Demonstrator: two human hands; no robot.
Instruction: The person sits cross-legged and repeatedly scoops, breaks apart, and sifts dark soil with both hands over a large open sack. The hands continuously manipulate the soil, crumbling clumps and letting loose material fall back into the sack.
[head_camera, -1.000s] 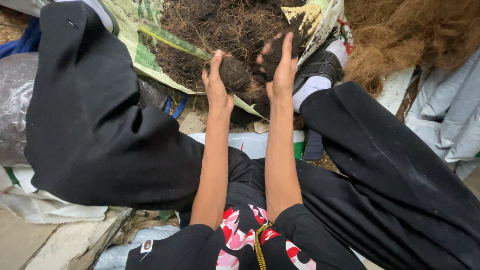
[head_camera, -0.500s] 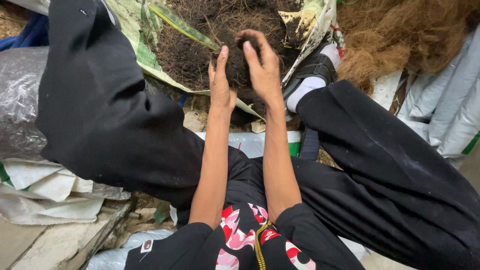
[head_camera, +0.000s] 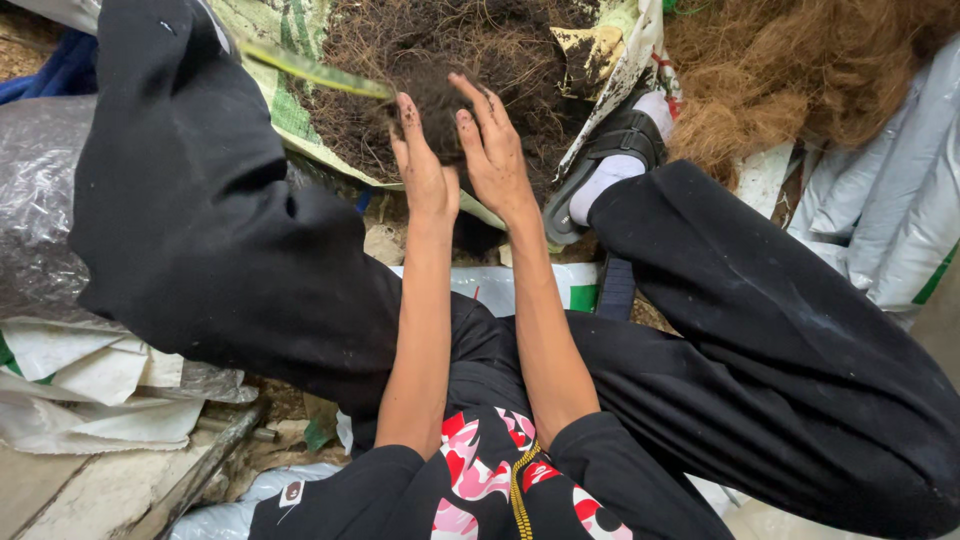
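Sacks and plastic sheeting are covering the ground. The left hand (head_camera: 422, 165) and right hand (head_camera: 492, 148) are pressing, fingers loosely curled, around one dark fibrous soil clump (head_camera: 438, 100) over the open woven sack (head_camera: 290, 110) at twelve o'clock. One green leaf (head_camera: 310, 68) is lying at ten o'clock; one tan coir heap (head_camera: 800, 70) is sitting at two o'clock.

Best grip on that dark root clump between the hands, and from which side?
Cup the root clump on its two flanks, from the near side and slightly below. It looks loose and fibrous, so a pinch would likely shed it. The left hand and right hand already flank it, palms facing, above the open sack of dark fibre.
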